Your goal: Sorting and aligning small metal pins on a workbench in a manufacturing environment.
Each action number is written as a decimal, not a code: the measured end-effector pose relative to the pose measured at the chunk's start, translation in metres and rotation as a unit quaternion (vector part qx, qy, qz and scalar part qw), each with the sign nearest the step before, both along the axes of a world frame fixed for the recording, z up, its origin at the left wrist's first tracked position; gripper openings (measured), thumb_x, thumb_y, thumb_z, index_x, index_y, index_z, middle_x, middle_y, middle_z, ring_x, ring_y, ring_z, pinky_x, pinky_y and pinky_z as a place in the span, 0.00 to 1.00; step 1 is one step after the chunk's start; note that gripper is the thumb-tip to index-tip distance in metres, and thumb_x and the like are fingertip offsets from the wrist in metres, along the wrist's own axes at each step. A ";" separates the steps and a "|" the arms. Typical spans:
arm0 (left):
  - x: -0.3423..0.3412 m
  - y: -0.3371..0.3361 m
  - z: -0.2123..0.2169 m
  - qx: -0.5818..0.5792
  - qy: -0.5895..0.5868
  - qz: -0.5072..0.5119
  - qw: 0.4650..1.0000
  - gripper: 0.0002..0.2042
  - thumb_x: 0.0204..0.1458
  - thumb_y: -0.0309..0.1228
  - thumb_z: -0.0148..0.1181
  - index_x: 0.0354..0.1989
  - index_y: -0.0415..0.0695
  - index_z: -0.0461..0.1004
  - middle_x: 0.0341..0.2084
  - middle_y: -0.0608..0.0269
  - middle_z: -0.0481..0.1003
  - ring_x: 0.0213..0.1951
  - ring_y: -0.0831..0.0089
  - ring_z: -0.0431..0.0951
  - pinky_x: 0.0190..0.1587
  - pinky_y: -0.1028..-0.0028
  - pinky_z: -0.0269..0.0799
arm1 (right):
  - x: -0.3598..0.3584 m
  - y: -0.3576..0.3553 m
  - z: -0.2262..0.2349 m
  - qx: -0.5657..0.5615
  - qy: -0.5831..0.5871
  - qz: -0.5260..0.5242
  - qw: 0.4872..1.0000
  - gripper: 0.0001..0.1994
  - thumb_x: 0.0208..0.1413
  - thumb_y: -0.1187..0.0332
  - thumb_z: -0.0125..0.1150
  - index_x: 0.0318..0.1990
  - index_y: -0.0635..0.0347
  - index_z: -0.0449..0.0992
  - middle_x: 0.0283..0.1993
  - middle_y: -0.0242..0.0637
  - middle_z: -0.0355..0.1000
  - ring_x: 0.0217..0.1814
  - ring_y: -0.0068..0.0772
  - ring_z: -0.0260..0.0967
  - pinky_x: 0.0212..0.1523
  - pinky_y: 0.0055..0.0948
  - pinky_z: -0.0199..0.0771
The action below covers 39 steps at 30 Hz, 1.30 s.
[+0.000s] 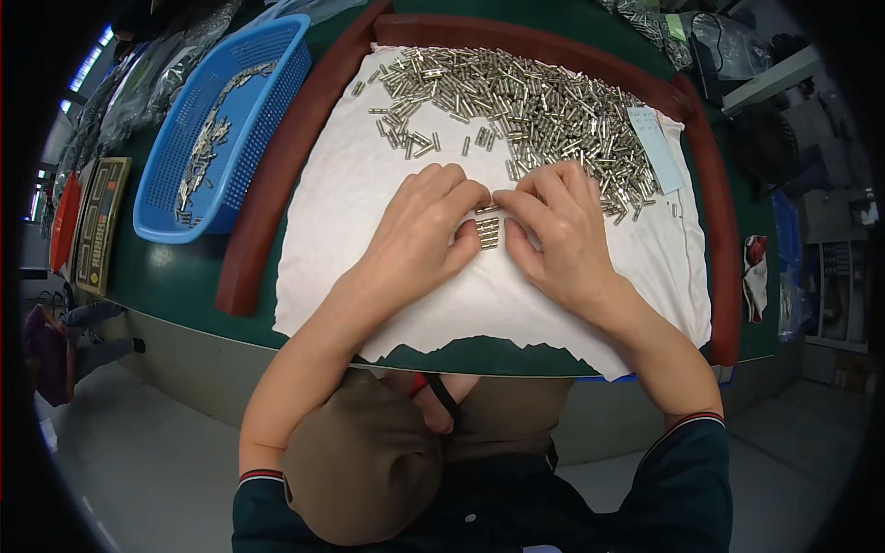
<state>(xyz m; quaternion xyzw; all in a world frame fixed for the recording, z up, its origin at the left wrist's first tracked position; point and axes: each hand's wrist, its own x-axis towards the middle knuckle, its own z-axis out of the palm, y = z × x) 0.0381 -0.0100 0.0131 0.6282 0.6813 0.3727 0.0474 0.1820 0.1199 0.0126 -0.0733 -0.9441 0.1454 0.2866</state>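
Small shiny metal pins lie side by side in a neat stack on the white cloth, between my two hands. My left hand is closed, its index finger and thumb at the left ends of the stack. From the other side my right hand closes in, fingertips and thumb at the right ends. A pin at the stack's far edge sits between the fingertips of both hands, partly covered by them. Beyond the hands spreads a large heap of loose metal pins, with several strays at its left.
Dark red bars frame the cloth on the left, far and right sides. A blue basket holding more metal pieces stands at the left. A pale blue paper slip lies on the heap's right edge. Plastic bags lie at the far right.
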 end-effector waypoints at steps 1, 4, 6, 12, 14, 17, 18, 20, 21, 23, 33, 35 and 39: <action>0.000 0.000 0.000 0.001 0.007 -0.001 1.000 0.11 0.41 0.20 0.57 0.36 0.39 0.74 0.29 0.57 0.70 0.35 0.58 0.71 0.40 0.63 0.68 | 0.000 0.000 -0.001 0.000 -0.006 0.010 1.000 0.11 0.40 0.75 0.64 0.35 0.58 0.79 0.37 0.33 0.68 0.46 0.39 0.62 0.45 0.39 0.60; 0.000 0.000 0.000 0.003 0.012 -0.003 1.000 0.10 0.41 0.19 0.57 0.35 0.39 0.74 0.29 0.56 0.70 0.35 0.57 0.70 0.40 0.63 0.67 | 0.001 0.000 0.000 -0.002 0.002 0.013 1.000 0.11 0.40 0.76 0.63 0.35 0.58 0.79 0.37 0.33 0.68 0.46 0.39 0.63 0.45 0.39 0.60; 0.000 0.000 -0.001 0.003 0.009 -0.004 1.000 0.10 0.41 0.19 0.57 0.35 0.39 0.73 0.29 0.56 0.70 0.35 0.57 0.70 0.40 0.63 0.67 | 0.002 0.001 0.002 -0.005 0.006 0.011 1.000 0.11 0.40 0.76 0.63 0.35 0.58 0.79 0.37 0.33 0.68 0.46 0.39 0.63 0.45 0.39 0.60; -0.002 -0.001 0.001 0.006 0.018 -0.003 1.000 0.09 0.40 0.18 0.55 0.33 0.39 0.72 0.29 0.57 0.69 0.35 0.57 0.70 0.40 0.63 0.67 | 0.000 -0.004 0.003 -0.013 0.009 0.022 1.000 0.11 0.38 0.77 0.62 0.34 0.59 0.79 0.35 0.33 0.68 0.45 0.38 0.63 0.45 0.39 0.59; -0.001 -0.001 0.000 0.000 0.007 -0.014 1.000 0.08 0.40 0.17 0.54 0.31 0.38 0.72 0.28 0.57 0.69 0.35 0.58 0.70 0.39 0.64 0.66 | 0.002 -0.004 0.002 -0.007 0.001 0.028 1.000 0.10 0.38 0.77 0.62 0.33 0.59 0.79 0.35 0.32 0.68 0.45 0.38 0.63 0.45 0.39 0.59; 0.000 -0.001 0.001 0.008 -0.018 -0.033 0.999 0.07 0.39 0.16 0.53 0.29 0.38 0.71 0.27 0.57 0.69 0.34 0.58 0.70 0.39 0.64 0.66 | 0.003 -0.004 0.002 -0.007 0.012 0.041 0.999 0.09 0.37 0.78 0.62 0.30 0.59 0.78 0.33 0.32 0.68 0.44 0.37 0.63 0.45 0.39 0.59; 0.000 -0.001 0.001 0.007 -0.018 -0.032 0.999 0.07 0.39 0.16 0.53 0.29 0.38 0.71 0.27 0.57 0.69 0.34 0.58 0.70 0.39 0.64 0.66 | 0.004 -0.005 0.002 -0.013 0.013 0.044 0.999 0.08 0.36 0.78 0.62 0.29 0.59 0.78 0.32 0.31 0.68 0.43 0.37 0.63 0.45 0.39 0.59; 0.001 -0.002 0.002 0.001 -0.027 -0.039 0.999 0.07 0.39 0.16 0.53 0.28 0.38 0.71 0.26 0.57 0.69 0.33 0.59 0.70 0.39 0.64 0.66 | 0.004 -0.005 0.002 -0.019 0.013 0.046 0.999 0.07 0.36 0.78 0.62 0.27 0.59 0.78 0.31 0.31 0.68 0.42 0.36 0.63 0.45 0.39 0.59; 0.001 -0.002 0.002 0.001 -0.027 -0.039 0.999 0.07 0.39 0.16 0.53 0.28 0.38 0.71 0.26 0.57 0.69 0.33 0.59 0.70 0.39 0.64 0.66 | 0.005 -0.005 0.002 -0.024 0.018 0.049 0.998 0.07 0.35 0.78 0.61 0.26 0.59 0.77 0.31 0.31 0.68 0.42 0.36 0.64 0.45 0.39 0.59; 0.002 -0.002 0.002 -0.006 -0.030 -0.044 0.999 0.07 0.38 0.16 0.53 0.28 0.38 0.70 0.26 0.57 0.69 0.33 0.59 0.70 0.39 0.64 0.66 | 0.005 -0.005 0.001 -0.030 0.023 0.052 0.998 0.07 0.35 0.78 0.61 0.26 0.59 0.77 0.31 0.30 0.68 0.41 0.36 0.64 0.45 0.39 0.59; -0.006 -0.004 0.005 -0.021 -0.035 -0.055 0.998 0.06 0.38 0.18 0.54 0.27 0.38 0.70 0.26 0.57 0.69 0.34 0.59 0.71 0.39 0.65 0.66 | -0.001 -0.005 0.006 -0.039 0.029 0.047 0.998 0.06 0.34 0.78 0.61 0.24 0.57 0.77 0.29 0.30 0.68 0.40 0.35 0.64 0.44 0.38 0.59; -0.005 0.005 0.011 0.001 -0.033 -0.063 0.997 0.06 0.38 0.18 0.55 0.27 0.39 0.71 0.27 0.57 0.70 0.34 0.59 0.71 0.39 0.65 0.66 | 0.003 0.001 0.012 -0.029 0.029 0.047 0.998 0.06 0.34 0.77 0.61 0.24 0.56 0.77 0.29 0.30 0.67 0.40 0.36 0.64 0.44 0.38 0.59; 0.002 0.004 0.009 -0.024 -0.027 -0.048 0.998 0.06 0.37 0.17 0.55 0.26 0.40 0.71 0.26 0.58 0.69 0.33 0.58 0.70 0.38 0.63 0.64 | 0.010 -0.002 0.004 -0.042 0.050 0.053 0.996 0.09 0.34 0.74 0.64 0.29 0.55 0.78 0.31 0.30 0.69 0.41 0.37 0.66 0.45 0.38 0.61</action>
